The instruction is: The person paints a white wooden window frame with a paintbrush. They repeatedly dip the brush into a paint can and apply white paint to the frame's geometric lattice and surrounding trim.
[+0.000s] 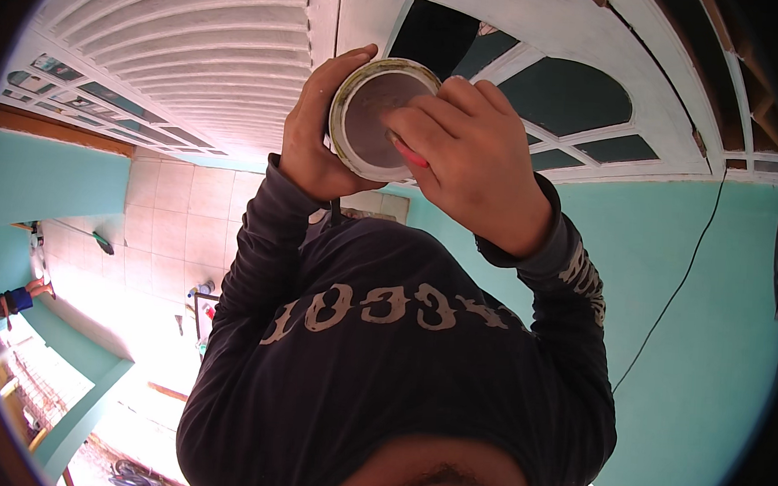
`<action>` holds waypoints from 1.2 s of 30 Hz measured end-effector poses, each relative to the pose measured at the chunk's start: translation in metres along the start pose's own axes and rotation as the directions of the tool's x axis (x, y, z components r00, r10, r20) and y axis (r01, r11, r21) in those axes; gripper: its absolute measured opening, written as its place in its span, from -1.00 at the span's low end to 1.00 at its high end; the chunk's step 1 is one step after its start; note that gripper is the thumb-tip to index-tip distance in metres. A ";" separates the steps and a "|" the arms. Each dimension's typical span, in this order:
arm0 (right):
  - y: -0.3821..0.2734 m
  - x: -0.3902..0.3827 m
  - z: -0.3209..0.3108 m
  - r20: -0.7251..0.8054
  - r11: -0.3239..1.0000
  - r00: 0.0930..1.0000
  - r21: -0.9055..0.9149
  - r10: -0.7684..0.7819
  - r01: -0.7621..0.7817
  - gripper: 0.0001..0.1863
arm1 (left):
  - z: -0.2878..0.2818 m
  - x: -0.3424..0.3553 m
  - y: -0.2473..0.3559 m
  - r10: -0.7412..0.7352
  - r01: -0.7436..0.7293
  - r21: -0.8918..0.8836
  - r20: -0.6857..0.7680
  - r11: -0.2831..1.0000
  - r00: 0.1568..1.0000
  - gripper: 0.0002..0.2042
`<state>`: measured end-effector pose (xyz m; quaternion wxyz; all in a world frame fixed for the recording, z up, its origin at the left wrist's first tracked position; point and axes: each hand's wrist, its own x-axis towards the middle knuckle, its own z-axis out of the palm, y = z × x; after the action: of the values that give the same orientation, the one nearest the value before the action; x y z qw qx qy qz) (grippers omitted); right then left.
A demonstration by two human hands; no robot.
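My left hand (313, 138) is wrapped round the side of a round, open can (341, 108), keeping it tilted so that its inside shows. Smears mark the pale rim, and a greyish, paint-like substance (367, 110) is visible within. Over the can's right side, my right hand (481, 164) is closed in a fist around a tool with a red handle (409, 152). The fingers hide the tool's far end, so its kind does not show. Both forearms are in dark long sleeves.
White slatted panels (179, 47) and a white door with dark glass panes (564, 98) stand close beyond my hands. A black cable (689, 267) hangs along the teal wall (709, 348) at right. At left, a green-headed broom (102, 243) lies on floor tiles (176, 201), and another person (16, 301) is farther off.
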<state>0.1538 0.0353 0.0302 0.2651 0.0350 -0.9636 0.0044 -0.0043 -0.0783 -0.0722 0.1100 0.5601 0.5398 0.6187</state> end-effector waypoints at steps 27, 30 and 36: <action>0.002 -0.002 -0.002 -0.101 0.994 0.993 0.096 0.060 -0.050 -0.83 | 0.008 0.011 0.009 0.111 -0.111 0.027 0.017 0.993 0.994 0.17; 0.004 -0.001 -0.008 -0.066 0.993 0.994 0.088 0.085 -0.079 -0.78 | 0.010 0.012 0.014 0.138 -0.137 0.052 -0.014 0.989 0.990 0.16; 0.005 -0.002 0.001 -0.125 0.995 0.989 0.079 0.078 -0.068 -0.86 | 0.010 0.012 0.010 0.103 -0.104 0.030 0.025 0.994 0.994 0.16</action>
<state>0.1550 0.0405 0.0285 0.3243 0.0093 -0.9445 0.0524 0.0045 -0.0673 -0.0594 0.0754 0.5963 0.5182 0.6085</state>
